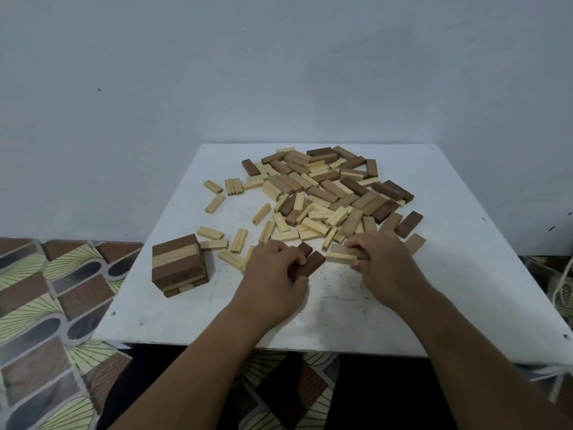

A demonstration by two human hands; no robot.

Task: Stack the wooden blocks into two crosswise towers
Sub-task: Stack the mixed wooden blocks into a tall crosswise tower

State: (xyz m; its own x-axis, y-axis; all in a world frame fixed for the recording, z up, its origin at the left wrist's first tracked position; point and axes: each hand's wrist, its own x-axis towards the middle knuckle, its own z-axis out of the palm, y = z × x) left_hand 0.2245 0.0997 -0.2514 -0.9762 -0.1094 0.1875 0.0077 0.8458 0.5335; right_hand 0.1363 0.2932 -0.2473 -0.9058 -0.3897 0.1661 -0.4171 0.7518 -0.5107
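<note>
Two hands (325, 268) gripping blocks, scattered pile (325, 193) behind

Two bare forearms, no sleeves, no rings or watch seen; left hand (273, 274), right hand (383, 259). Dark garment over lap.

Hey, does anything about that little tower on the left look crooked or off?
Slightly. The tower near the table's left edge has lower-layer blocks poking out past its top layer at the front and right, so its sides aren't flush.
</note>
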